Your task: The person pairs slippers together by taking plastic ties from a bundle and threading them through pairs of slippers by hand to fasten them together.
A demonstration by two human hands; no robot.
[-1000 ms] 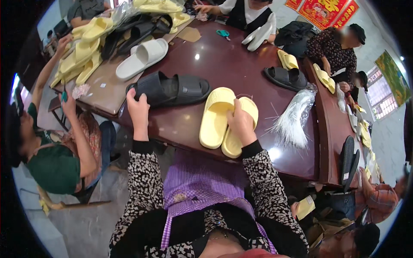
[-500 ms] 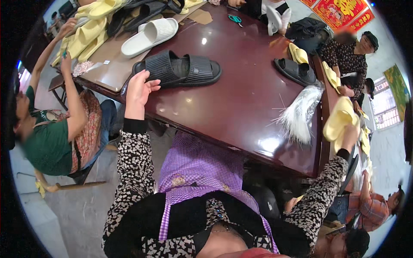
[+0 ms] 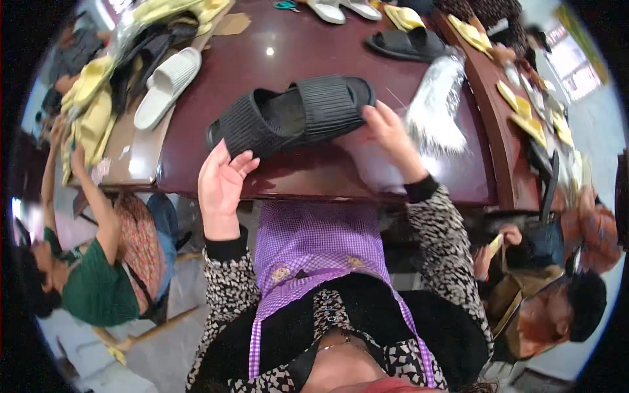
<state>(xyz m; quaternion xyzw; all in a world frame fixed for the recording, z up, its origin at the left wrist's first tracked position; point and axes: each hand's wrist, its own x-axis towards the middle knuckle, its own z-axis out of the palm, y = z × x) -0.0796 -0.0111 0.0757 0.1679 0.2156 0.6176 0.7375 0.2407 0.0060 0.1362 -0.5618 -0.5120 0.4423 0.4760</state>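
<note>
A pair of black ribbed slide slippers (image 3: pixel 288 114) lies end to end just past the near edge of the dark red table, sloping up to the right. My left hand (image 3: pixel 221 187) is at the left slipper's lower left end, fingers curled in against its edge. At the other end my right hand (image 3: pixel 395 141), slightly smeared by motion, grips the right slipper's tip between thumb and fingers. The undersides of both slippers are hidden.
A clear bag of thin white strips (image 3: pixel 438 108) lies right of my right hand. Another black slipper (image 3: pixel 406 44) rests beyond it. A white slipper (image 3: pixel 169 85) and piled yellow slippers (image 3: pixel 92 124) are at left, beside a co-worker in green (image 3: pixel 98 281). More yellow slippers (image 3: pixel 521 114) sit at right.
My right hand has let go of a yellow slipper at the right and come left onto the black slippers. The black pair is now angled up to the right. The view has shifted.
</note>
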